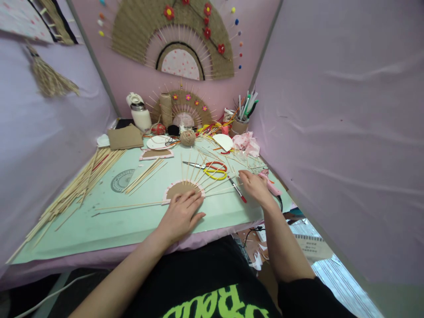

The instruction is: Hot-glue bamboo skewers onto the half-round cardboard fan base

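My left hand point(181, 213) lies flat on the lower edge of a brown cardboard half-disc point(179, 189) with a pink-and-white rim, its fingers stretched out and the thumb apart. Thin wooden sticks point(197, 170) fan out from the half-disc upward and to the right, and two more reach left along the table. My right hand point(255, 187) is right of the fan, near the stick ends, with its fingers drawn together; what is between them is hidden. A red-tipped pen point(239, 191) lies left of it, and a pink glue gun point(272, 185) lies partly behind it.
Red-and-yellow scissors point(215, 170) lie just beyond the fan. At the left are a long pile of sticks point(77, 181), a smaller bundle point(145, 176) and a protractor point(122, 180). Twine point(187, 138), a white bottle point(141, 117) and a pen holder point(239, 127) stand behind.
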Motion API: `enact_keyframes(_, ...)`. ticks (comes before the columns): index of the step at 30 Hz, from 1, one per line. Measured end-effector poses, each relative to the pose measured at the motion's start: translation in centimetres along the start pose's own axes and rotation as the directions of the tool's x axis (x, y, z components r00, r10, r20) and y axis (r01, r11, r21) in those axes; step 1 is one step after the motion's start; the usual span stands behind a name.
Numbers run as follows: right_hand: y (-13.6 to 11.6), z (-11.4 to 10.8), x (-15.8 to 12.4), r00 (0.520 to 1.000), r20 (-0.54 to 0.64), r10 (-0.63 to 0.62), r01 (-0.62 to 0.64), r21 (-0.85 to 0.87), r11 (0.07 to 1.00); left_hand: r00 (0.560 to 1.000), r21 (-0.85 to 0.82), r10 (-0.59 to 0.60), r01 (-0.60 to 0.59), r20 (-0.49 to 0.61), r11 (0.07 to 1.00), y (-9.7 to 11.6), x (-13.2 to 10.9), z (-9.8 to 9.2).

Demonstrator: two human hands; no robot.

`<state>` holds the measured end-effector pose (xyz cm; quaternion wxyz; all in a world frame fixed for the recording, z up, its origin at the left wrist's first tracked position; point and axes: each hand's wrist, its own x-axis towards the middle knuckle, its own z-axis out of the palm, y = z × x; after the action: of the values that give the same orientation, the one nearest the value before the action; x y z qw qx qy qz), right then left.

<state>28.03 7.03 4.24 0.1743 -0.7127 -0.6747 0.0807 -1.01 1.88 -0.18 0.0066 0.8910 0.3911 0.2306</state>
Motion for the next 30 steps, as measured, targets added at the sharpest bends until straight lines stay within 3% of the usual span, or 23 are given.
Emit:
enact_keyframes(15, -0.5, -0.3, 1.8, 0.996, 0.089, -0.026, 0.019, 0.073, 0.997, 1.0, 0.003, -0.012, 0.012, 0.01, 1.0, 0.0, 0.0, -0.1)
enact_keyframes(30, 0.1, -0.5, 1.0, 0.997, 0.07, -0.033, 0.027, 0.095, 0.995, 1.0, 0.003, 0.002, -0.002, 0.024, 1.0, 0.0, 0.0, -0.1)
